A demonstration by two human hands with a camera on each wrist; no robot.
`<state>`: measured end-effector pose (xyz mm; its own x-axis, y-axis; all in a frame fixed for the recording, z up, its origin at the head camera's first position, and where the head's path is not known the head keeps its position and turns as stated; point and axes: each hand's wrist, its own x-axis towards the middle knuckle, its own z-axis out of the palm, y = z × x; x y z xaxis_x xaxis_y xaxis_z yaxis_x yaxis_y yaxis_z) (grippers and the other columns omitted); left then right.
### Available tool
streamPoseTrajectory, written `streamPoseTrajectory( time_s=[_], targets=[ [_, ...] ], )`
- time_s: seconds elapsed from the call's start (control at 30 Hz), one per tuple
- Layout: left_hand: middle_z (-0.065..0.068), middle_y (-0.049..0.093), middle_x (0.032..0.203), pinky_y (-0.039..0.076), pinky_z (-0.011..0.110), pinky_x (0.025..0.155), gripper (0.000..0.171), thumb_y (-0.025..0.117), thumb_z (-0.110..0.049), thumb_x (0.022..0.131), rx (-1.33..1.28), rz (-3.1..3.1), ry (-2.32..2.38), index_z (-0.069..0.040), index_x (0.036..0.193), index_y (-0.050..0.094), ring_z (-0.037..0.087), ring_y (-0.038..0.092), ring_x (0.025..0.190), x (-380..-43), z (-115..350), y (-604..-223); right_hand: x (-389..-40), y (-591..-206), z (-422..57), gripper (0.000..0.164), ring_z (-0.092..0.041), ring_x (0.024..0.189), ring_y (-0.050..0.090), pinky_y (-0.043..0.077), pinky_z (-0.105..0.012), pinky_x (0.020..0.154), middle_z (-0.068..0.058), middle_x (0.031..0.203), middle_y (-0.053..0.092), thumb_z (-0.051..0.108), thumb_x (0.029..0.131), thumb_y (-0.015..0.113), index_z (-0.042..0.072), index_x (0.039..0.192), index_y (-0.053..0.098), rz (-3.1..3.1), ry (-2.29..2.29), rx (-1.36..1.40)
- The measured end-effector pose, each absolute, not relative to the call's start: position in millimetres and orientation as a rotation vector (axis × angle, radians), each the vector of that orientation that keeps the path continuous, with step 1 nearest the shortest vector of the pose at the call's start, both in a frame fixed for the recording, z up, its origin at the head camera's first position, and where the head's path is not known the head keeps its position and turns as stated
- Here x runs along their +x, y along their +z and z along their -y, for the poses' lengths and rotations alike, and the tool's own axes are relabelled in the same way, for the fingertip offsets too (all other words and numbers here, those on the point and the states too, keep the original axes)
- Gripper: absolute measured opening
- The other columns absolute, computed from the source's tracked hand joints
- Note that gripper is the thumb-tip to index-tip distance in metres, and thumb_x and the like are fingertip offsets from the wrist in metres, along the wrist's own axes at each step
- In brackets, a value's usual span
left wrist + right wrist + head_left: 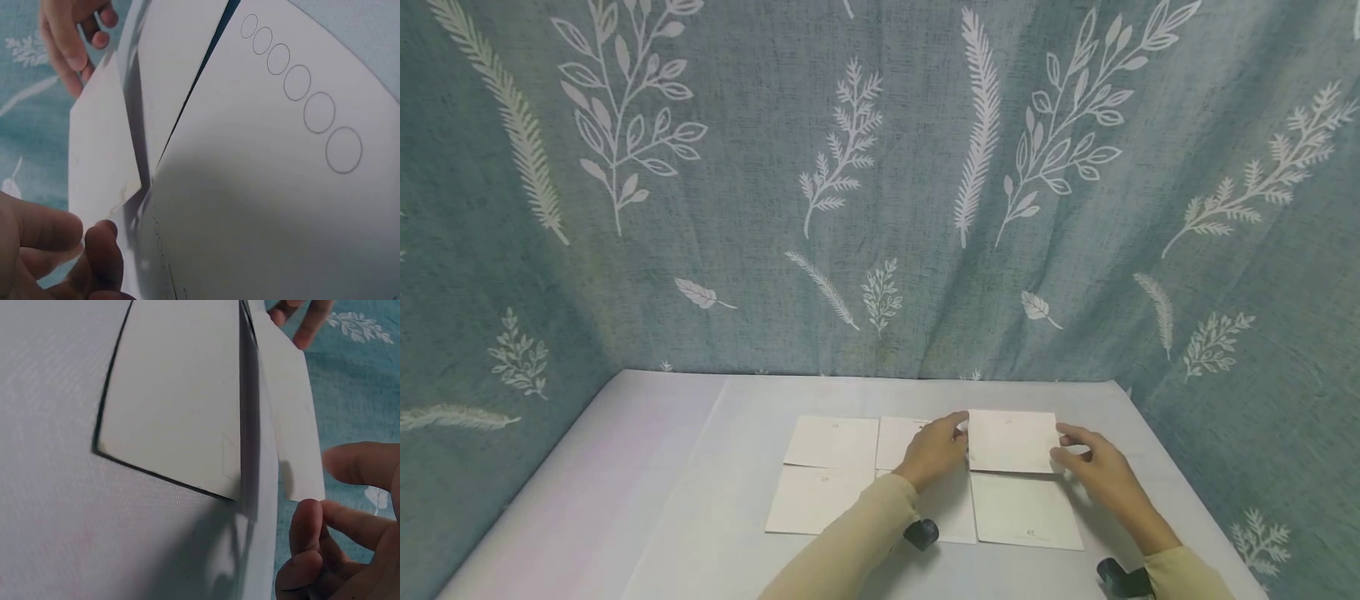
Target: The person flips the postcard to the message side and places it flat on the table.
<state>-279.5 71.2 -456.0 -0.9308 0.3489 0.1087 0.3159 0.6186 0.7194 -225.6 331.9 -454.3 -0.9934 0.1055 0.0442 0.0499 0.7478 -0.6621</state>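
A plain white envelope (1011, 442) is held by its two short sides, above the back right of the table. My left hand (936, 450) pinches its left edge, and my right hand (1097, 467) pinches the right edge. Seen from the left wrist, the held envelope (100, 150) stands tilted off the surface, with the left fingers (103, 250) at its near corner. The right wrist view shows the right fingers (306, 528) at a lower corner. Just in front lies another envelope (1028, 512), flat, with a faint printed rectangle.
More white envelopes lie in rows to the left: one at back left (832, 442), one at front left (812, 500), and a back middle one (895, 442) partly behind my left hand. One envelope (281, 206) bears printed circles. A leafy green curtain (880, 208) surrounds the white table (700, 517).
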Motion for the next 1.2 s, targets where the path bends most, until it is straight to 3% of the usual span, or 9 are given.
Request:
streamPoseTrajectory(
  time_s=[0.23, 0.43, 0.67, 0.87, 0.97, 1.1, 1.2],
  targets=[
    [0.008, 0.072, 0.106, 0.053, 0.039, 0.079, 0.042, 0.051, -0.013, 0.1, 0.569, -2.816, 1.191, -0.007, 0.14, 0.059, 0.017, 0.064, 0.083, -274, -73, -455, -226, -457, -332, 0.061, -0.04, 0.109, 0.062, 0.054, -0.052, 0.084, -0.027, 0.132, 0.058, 0.031, 0.099, 0.064, -0.003, 0.146, 0.047, 2.91, 1.062, -0.137],
    [0.011, 0.071, 0.117, 0.052, 0.047, 0.092, 0.042, 0.049, -0.012, 0.1, 0.545, -2.803, 1.171, -0.007, 0.14, 0.059, 0.028, 0.068, 0.106, -271, -75, -455, -226, -458, -332, 0.062, -0.046, 0.113, 0.06, 0.052, -0.056, 0.088, -0.028, 0.132, 0.057, 0.031, 0.099, 0.064, -0.005, 0.145, 0.047, 2.948, 1.03, -0.148],
    [0.01, 0.072, 0.108, 0.053, 0.039, 0.077, 0.045, 0.052, -0.01, 0.096, 0.55, -2.801, 1.155, -0.006, 0.139, 0.059, 0.017, 0.062, 0.079, -269, -75, -453, -225, -459, -331, 0.063, -0.05, 0.118, 0.057, 0.053, -0.056, 0.088, -0.029, 0.132, 0.056, 0.031, 0.099, 0.064, -0.008, 0.145, 0.046, 2.966, 1.037, -0.136],
    [0.011, 0.07, 0.122, 0.053, 0.043, 0.086, 0.046, 0.052, -0.011, 0.094, 0.53, -2.805, 1.126, -0.007, 0.14, 0.06, 0.022, 0.065, 0.093, -270, -76, -456, -224, -460, -331, 0.062, -0.05, 0.12, 0.056, 0.051, -0.057, 0.091, -0.029, 0.132, 0.056, 0.03, 0.1, 0.063, -0.009, 0.145, 0.045, 2.983, 1.05, -0.116],
    [0.011, 0.069, 0.126, 0.054, 0.043, 0.084, 0.047, 0.052, -0.011, 0.093, 0.524, -2.813, 1.117, -0.007, 0.139, 0.06, 0.022, 0.065, 0.092, -270, -76, -457, -224, -459, -330, 0.061, -0.052, 0.124, 0.053, 0.048, -0.06, 0.095, -0.029, 0.133, 0.056, 0.03, 0.1, 0.062, -0.008, 0.146, 0.044, 2.989, 1.046, -0.122],
    [0.009, 0.071, 0.11, 0.05, 0.035, 0.066, 0.044, 0.053, -0.011, 0.093, 0.526, -2.827, 1.134, -0.006, 0.135, 0.062, 0.016, 0.057, 0.072, -270, -71, -456, -223, -456, -327, 0.058, -0.052, 0.125, 0.051, 0.046, -0.062, 0.096, -0.03, 0.136, 0.054, 0.029, 0.102, 0.059, -0.005, 0.147, 0.044, 2.956, 1.05, -0.118],
    [0.006, 0.068, 0.1, 0.048, 0.033, 0.06, 0.041, 0.054, -0.015, 0.095, 0.552, -2.885, 1.108, -0.005, 0.134, 0.063, 0.015, 0.055, 0.068, -268, -63, -453, -219, -457, -327, 0.056, -0.049, 0.123, 0.053, 0.045, -0.062, 0.097, -0.03, 0.139, 0.049, 0.031, 0.105, 0.055, -0.002, 0.148, 0.044, 2.889, 1.072, -0.095]
  ],
)
